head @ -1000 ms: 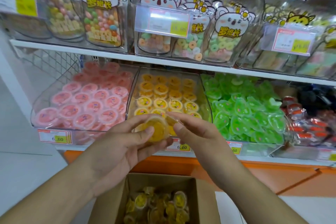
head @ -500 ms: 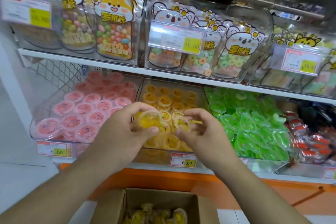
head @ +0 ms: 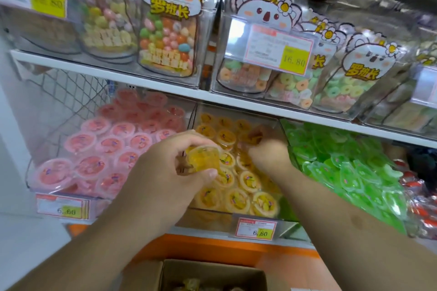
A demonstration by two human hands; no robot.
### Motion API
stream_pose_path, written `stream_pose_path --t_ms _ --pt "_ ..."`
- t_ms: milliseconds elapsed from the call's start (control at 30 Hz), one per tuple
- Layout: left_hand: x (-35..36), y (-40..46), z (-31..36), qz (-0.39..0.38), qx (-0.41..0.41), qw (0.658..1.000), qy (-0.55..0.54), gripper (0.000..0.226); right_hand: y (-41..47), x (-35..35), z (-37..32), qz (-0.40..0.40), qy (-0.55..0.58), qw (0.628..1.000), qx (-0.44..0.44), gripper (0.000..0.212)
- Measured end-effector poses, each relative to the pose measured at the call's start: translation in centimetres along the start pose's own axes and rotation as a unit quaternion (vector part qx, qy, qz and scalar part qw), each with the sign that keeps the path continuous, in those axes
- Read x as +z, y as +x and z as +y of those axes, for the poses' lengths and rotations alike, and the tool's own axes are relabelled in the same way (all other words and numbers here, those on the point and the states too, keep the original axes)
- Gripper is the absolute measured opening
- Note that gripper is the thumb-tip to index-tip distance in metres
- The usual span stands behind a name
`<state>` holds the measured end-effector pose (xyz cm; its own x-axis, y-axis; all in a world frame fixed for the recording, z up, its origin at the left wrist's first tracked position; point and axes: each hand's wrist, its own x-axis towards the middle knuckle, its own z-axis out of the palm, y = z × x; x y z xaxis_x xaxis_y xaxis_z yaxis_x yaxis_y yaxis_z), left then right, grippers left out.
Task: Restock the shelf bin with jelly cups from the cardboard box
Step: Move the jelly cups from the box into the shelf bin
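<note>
My left hand (head: 170,168) pinches a yellow jelly cup (head: 203,158), tipped on its side, directly over the yellow bin (head: 212,216). My right hand (head: 267,151) is deeper in, apparently closed on another cup, though blur hides it. The cardboard box (head: 212,271) sits below.

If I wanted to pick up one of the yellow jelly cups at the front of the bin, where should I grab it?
Pinch a front yellow jelly cup by its round rim, coming from above and the front. The cups sit lid-up and packed tight in the clear bin, so their sides are hidden; only the tops are free. The left hand holds its cup around the edge, fingers opposite thumb.
</note>
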<state>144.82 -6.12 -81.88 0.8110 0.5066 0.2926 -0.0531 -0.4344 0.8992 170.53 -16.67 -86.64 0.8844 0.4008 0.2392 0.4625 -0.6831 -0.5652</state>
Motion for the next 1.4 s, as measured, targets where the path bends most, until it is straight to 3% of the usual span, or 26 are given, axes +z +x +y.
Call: stream_pose_path --t_ms 367,433,500,633,833,933,1133,1233,1400 --pt "0.3 -0.1 0.3 -0.006 -0.028 0.999 -0.028 0.037 -2.9 -2.5 -1.8 -0.045 -0.023 0.999 -0.017 0.037" --pt "0.5 -0.1 0.4 -0.016 -0.034 0.998 -0.055 0.038 -4.6 -3.9 -2.2 -0.038 0.008 0.999 -0.034 0.039" --pt "0.8 -0.1 0.6 -0.045 -0.040 0.995 -0.082 0.038 -7.0 -5.5 -2.6 -0.076 0.118 0.989 -0.045 0.039" --pt "1.8 -0.6 1.4 -0.142 -0.048 0.979 -0.135 0.038 -12.0 -8.1 -2.7 -0.242 0.393 0.887 -0.038 0.049" --pt "3.1 -1.1 2.2 -0.194 -0.061 0.963 -0.179 0.038 -13.6 -9.7 -0.9 -0.278 0.520 0.808 0.005 0.032" --pt "3.6 -1.4 2.7 -0.188 -0.062 0.964 -0.177 0.037 -13.7 -9.8 -0.5 -0.243 0.521 0.818 0.019 0.025" --pt "4.5 -1.3 2.8 -0.114 -0.075 0.981 -0.140 0.031 -13.0 -10.5 0.3 -0.093 0.450 0.887 0.047 0.012" --pt "5.1 -0.9 2.1 -0.093 -0.104 0.985 -0.106 0.030 -12.5 -11.3 1.0 -0.070 0.436 0.896 0.054 0.012" --pt "6.6 0.8 1.1 -0.074 -0.155 0.981 -0.087 0.046 -12.0 -12.2 1.9 -0.063 0.425 0.901 0.066 0.018"
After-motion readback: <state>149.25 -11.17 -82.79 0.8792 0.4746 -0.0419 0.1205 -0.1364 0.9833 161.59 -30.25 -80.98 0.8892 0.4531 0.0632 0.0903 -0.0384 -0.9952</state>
